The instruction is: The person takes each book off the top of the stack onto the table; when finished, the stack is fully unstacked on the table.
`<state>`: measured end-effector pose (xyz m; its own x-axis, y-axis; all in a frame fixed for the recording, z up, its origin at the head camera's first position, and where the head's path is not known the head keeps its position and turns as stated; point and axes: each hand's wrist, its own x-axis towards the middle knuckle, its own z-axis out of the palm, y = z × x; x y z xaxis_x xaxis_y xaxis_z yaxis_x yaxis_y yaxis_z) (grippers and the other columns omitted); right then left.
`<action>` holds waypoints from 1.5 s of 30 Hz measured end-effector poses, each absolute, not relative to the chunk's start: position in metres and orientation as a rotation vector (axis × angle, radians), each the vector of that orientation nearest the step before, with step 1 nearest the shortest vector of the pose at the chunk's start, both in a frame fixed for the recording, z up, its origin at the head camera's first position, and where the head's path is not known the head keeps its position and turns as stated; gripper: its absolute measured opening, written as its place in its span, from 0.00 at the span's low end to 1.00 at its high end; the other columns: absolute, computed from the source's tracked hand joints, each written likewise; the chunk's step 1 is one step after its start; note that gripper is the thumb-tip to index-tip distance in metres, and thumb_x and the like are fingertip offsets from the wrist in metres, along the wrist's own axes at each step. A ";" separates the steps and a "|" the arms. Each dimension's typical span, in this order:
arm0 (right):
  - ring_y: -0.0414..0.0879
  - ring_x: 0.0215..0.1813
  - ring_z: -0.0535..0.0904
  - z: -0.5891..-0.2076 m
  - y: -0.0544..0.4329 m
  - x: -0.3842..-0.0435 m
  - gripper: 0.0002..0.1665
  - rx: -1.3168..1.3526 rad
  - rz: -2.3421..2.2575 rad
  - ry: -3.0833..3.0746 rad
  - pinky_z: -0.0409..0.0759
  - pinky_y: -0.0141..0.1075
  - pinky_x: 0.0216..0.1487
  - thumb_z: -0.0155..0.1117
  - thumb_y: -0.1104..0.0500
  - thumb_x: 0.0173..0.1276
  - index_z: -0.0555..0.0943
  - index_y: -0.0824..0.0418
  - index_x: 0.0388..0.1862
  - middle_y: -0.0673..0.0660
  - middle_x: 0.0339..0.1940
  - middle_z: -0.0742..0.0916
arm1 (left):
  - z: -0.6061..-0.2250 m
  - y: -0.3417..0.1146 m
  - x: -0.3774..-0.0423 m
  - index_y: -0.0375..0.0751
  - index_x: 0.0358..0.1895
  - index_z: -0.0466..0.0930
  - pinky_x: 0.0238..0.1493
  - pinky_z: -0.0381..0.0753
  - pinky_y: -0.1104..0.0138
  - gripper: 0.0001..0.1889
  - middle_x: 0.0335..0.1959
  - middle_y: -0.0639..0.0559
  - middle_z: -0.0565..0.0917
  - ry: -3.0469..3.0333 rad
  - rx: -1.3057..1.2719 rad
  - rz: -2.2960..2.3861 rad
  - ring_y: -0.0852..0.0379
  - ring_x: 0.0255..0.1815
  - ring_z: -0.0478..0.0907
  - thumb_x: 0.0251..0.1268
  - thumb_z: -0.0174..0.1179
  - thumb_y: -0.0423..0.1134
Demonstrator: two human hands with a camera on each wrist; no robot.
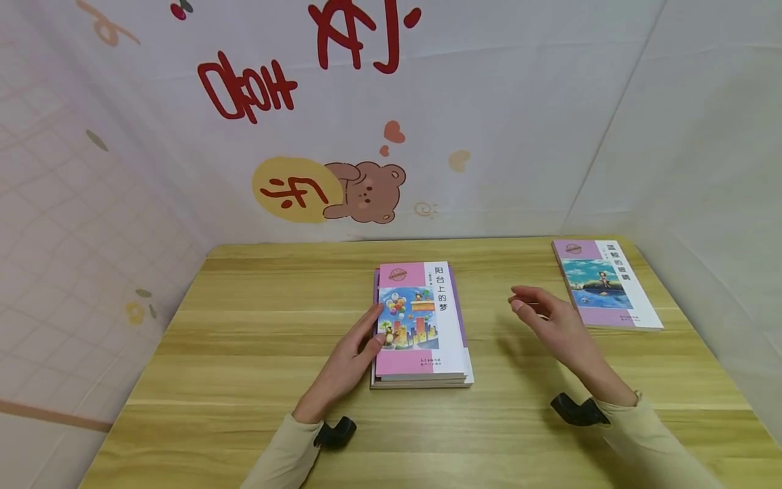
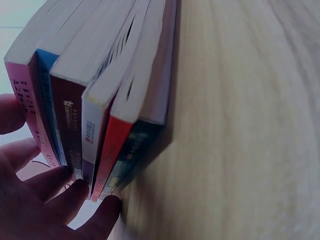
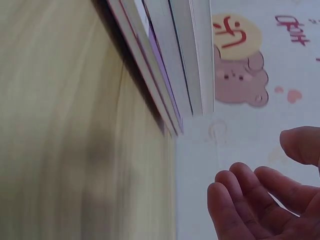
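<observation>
A stack of several books [image 2: 95, 85] lies on the wooden table [image 1: 244, 312], the top one a pink-and-white paperback [image 1: 408, 318] with balloons and a city on its cover. My left hand [image 1: 345, 363] rests against the stack's left side. Its fingertips touch the spines in the left wrist view, and the thumb lies at the top cover's edge. To the right of the stack, my right hand [image 1: 559, 333] hovers over the table, holding nothing, fingers loosely bent and thumb apart from them in the right wrist view. Beyond it lies another paperback [image 1: 601, 285] with a water scene.
The back wall is a white cloth [image 1: 519, 136] printed with red characters and a bear [image 1: 369, 192]. White side walls stand left and right of the table. Each wrist wears a black mount, the left one [image 1: 334, 432] near the table's front.
</observation>
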<state>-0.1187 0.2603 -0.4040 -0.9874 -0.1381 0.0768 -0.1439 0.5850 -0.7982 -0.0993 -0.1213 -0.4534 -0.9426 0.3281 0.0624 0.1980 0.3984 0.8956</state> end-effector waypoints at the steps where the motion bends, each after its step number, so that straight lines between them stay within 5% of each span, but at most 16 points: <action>1: 0.57 0.58 0.83 -0.405 0.255 -0.118 0.27 0.258 1.430 -2.796 0.79 0.24 0.48 0.56 0.50 0.83 0.76 0.66 0.71 0.64 0.60 0.86 | -0.454 -0.121 -0.099 0.51 0.84 0.56 0.79 0.52 0.43 0.32 0.84 0.44 0.54 2.518 0.477 1.592 0.44 0.84 0.50 0.84 0.51 0.49; 16: 0.57 0.58 0.81 -0.418 0.199 -0.118 0.31 0.295 1.581 -2.885 0.81 0.48 0.58 0.61 0.47 0.80 0.74 0.65 0.72 0.59 0.57 0.85 | -0.455 -0.120 -0.099 0.51 0.85 0.53 0.78 0.56 0.44 0.33 0.84 0.44 0.55 2.511 0.452 1.619 0.44 0.82 0.56 0.83 0.52 0.47; 22: 0.57 0.57 0.81 -0.424 0.184 -0.120 0.38 0.238 1.674 -2.938 0.86 0.42 0.50 0.64 0.44 0.77 0.69 0.64 0.76 0.62 0.59 0.82 | -0.456 -0.118 -0.098 0.49 0.85 0.53 0.75 0.62 0.43 0.35 0.82 0.42 0.59 2.489 0.332 1.646 0.41 0.74 0.68 0.81 0.53 0.49; 29: 0.57 0.55 0.81 -0.425 0.173 -0.122 0.42 0.164 1.665 -2.968 0.85 0.40 0.49 0.65 0.43 0.76 0.66 0.65 0.78 0.62 0.58 0.80 | -0.455 -0.119 -0.097 0.44 0.84 0.52 0.80 0.52 0.48 0.33 0.84 0.45 0.55 2.501 0.368 1.617 0.45 0.83 0.51 0.85 0.48 0.48; 36: 0.56 0.54 0.82 -0.426 0.172 -0.127 0.43 0.162 1.627 -2.969 0.84 0.38 0.48 0.66 0.42 0.74 0.68 0.66 0.76 0.61 0.57 0.81 | -0.457 -0.120 -0.100 0.42 0.83 0.55 0.80 0.49 0.45 0.28 0.85 0.46 0.52 2.525 0.487 1.589 0.44 0.84 0.47 0.87 0.43 0.44; 45: 0.54 0.51 0.82 -0.430 0.177 -0.127 0.43 0.188 1.775 -2.904 0.82 0.37 0.45 0.69 0.46 0.74 0.67 0.68 0.77 0.63 0.55 0.82 | -0.461 -0.122 -0.100 0.41 0.83 0.55 0.78 0.54 0.42 0.29 0.85 0.44 0.51 2.565 0.582 1.523 0.43 0.84 0.48 0.85 0.48 0.40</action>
<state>-0.1271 0.1767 -0.4299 -0.9587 -0.2295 -0.1681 0.0449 0.4614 -0.8861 -0.0997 -0.1216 -0.4613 -0.9217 0.3735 0.1049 0.2708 0.4258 0.8633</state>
